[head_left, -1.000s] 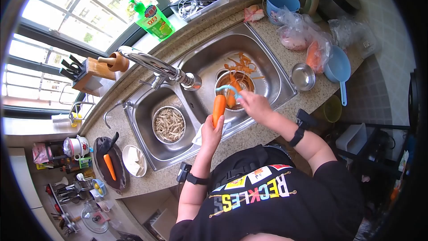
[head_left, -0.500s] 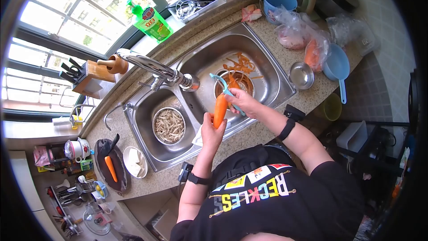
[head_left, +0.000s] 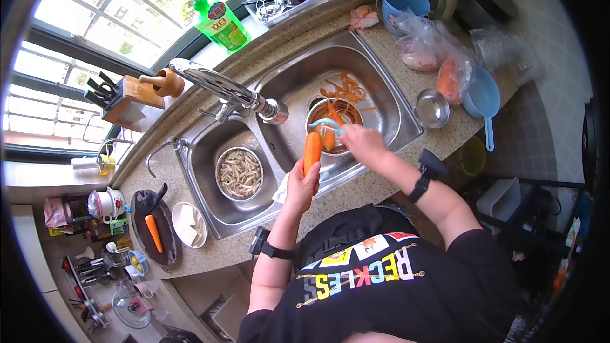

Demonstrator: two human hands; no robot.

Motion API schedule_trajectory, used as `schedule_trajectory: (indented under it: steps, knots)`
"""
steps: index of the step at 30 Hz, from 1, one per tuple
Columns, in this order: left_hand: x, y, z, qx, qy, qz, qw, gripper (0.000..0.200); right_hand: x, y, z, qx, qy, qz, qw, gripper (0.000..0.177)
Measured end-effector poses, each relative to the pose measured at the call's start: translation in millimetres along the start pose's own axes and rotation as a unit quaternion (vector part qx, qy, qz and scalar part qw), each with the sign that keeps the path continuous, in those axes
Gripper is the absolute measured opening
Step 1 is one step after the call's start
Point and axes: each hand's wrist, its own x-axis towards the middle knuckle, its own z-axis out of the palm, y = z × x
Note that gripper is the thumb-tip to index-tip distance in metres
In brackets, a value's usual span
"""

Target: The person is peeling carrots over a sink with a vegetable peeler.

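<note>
My left hand (head_left: 300, 187) grips the lower end of an orange carrot (head_left: 312, 150) and holds it upright over the front edge of the right sink basin (head_left: 375, 89). My right hand (head_left: 361, 143) holds a light blue peeler (head_left: 325, 126) just right of the carrot's upper end, its head near the tip. Below them, orange carrot peelings (head_left: 342, 91) lie in the basin and in the round drain strainer (head_left: 330, 126).
The left basin holds a metal bowl of pale strips (head_left: 239, 173). A curved faucet (head_left: 222, 91) reaches over the divider. A dark plate with another carrot (head_left: 153, 233) and a white dish (head_left: 189, 224) sit at left. A small steel bowl (head_left: 431, 108), plastic bags (head_left: 438, 57) and a blue scoop (head_left: 481, 98) are at right.
My right hand with the peeler moved from alongside the carrot's middle out to the right past its top end. The carrot stayed upright in my left hand.
</note>
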Motion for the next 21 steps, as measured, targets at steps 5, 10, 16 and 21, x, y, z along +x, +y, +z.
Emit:
schedule_trajectory:
  steps: [5, 10, 16, 21]
  knots:
    - [-1, -2, 2, 0.042, 0.011, 0.046, 0.998, 0.023, -6, 4, -9, 0.004, -0.071, 0.133, 0.989, 0.024]
    - [8, -11, -6, 0.208, 0.107, 0.074, 0.969, 0.032, -21, -39, -23, 0.026, 0.056, -0.104, 0.993, 0.019]
    - [-3, -1, -3, 0.242, 0.123, 0.126, 0.954, 0.035, 2, 26, -7, -0.006, -0.036, 0.103, 0.994, 0.023]
    - [3, -9, -5, 0.226, 0.114, 0.107, 0.961, 0.03, -12, -14, -9, 0.059, 0.068, 0.068, 0.994, 0.024]
